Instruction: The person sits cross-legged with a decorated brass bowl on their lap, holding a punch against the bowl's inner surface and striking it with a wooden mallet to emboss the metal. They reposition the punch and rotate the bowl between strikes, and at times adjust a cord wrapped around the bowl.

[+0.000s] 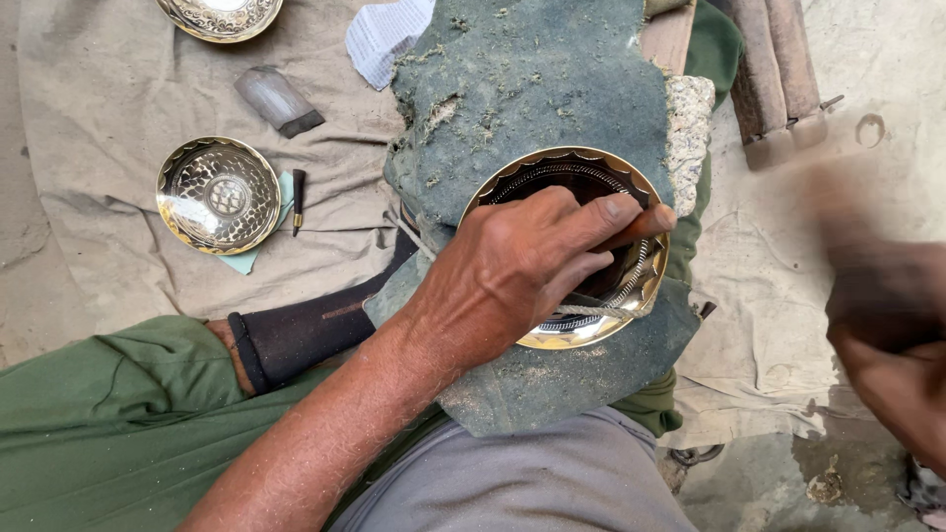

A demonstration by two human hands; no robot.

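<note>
A brass bowl [552, 155] with a scalloped rim and dark inside lies on a dusty green pad [532, 89] over my lap. My left hand [522, 271] rests on the bowl, with thumb and fingers shut on a thin brown punch [647, 226] that points into the bowl's right side. A thin cord [591, 310] crosses the bowl's lower rim. My right hand [887, 345] hangs at the right edge, apart from the bowl. It is heavily motion-blurred, with a dark smear above it, so its grip is unclear.
On the beige cloth [99, 99] at left sit a patterned brass bowl [219, 194], a small dark tool [298, 197], a grey wedge [279, 100] and another bowl [222, 15]. Wooden handles [778, 69] lie top right, beside a rough stone block [690, 128].
</note>
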